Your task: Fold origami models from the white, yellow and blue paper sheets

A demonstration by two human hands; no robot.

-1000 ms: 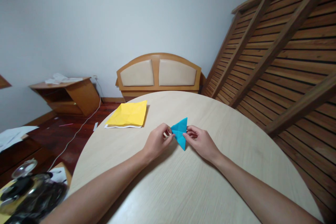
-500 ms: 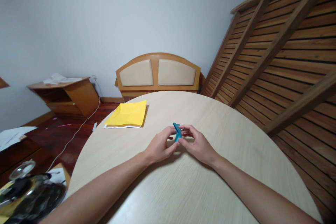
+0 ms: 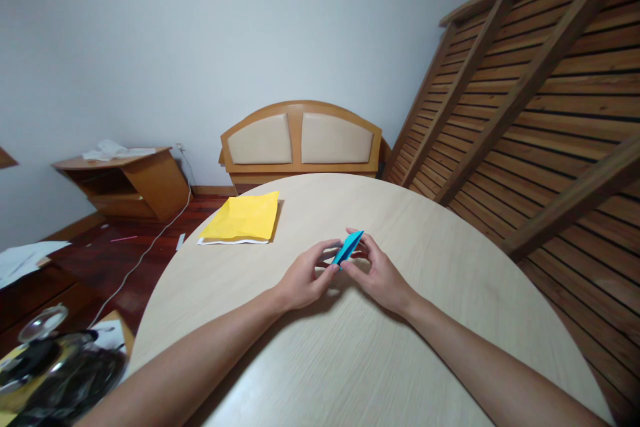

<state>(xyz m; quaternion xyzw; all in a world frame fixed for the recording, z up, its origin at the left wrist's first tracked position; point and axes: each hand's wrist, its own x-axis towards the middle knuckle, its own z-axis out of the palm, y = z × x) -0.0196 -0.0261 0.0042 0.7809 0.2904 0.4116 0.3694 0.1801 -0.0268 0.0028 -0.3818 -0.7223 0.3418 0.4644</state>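
Note:
A small piece of folded blue paper [image 3: 349, 246] is held up between my two hands, a little above the round table [image 3: 320, 360]. My left hand [image 3: 309, 276] pinches its lower left side, the thumb at the near corner and the fingers behind. From the other side, my right hand [image 3: 379, 273] grips it with the thumb low and the fingers at the back edge. The paper tilts up to the right, with a darker fold showing along its lower part. Some fingertips are hidden behind it.
Yellow paper [image 3: 243, 215] lies over white sheets at the table's far left. Beyond stand a padded headboard [image 3: 336, 138] and a low wooden cabinet [image 3: 145, 183]. Slatted wooden panels [image 3: 540, 113] lean at the right. A box of clutter [image 3: 65, 367] sits at lower left.
The blue paper has turned between my fingers: it leaned up to the left before and now slants up to the right, showing a broader face. Both hands stay nearly in place.

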